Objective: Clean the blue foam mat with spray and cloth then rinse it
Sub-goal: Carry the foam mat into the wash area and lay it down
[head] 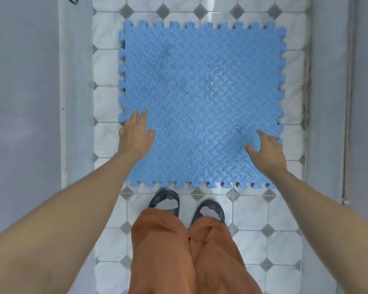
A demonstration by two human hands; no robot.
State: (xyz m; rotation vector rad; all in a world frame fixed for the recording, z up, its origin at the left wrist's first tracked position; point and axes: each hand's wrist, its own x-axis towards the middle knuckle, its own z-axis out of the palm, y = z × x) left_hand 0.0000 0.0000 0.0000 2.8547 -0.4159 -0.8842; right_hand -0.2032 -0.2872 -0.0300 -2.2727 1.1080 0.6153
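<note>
A square blue foam mat (202,102) with a raised woven texture and jigsaw-toothed edges lies flat on a floor of white marble-look tiles (106,66) set with small grey diamond insets. Faint seams divide the mat into 4 joined pieces, and pale wet-looking smears show on it near the middle and toward the far left part. It sits in a narrow strip of floor between 2 plain grey walls (21,92), with tile showing on all 4 sides of it. The left hand (136,132) reaches down over the mat's near left edge, palm down, fingers straight and slightly spread, the thumb out to the side; the fingertips lie over the toothed border, though whether they press on the foam or hover just above it cannot be told. The right hand (266,149) reaches over the near right part of the mat, fingers apart and loosely bent, the thumb pointing inward, holding nothing; contact with the surface cannot be told here either. Both bare forearms run in from the lower corners. Below the mat's near edge stand 2 feet in dark open-toed slippers (165,201) over grey socks, just beside the mat's teeth without overlapping them, under loose rust-orange trouser legs (168,251). A dark cord loop (72,0) shows at the top left corner.
</note>
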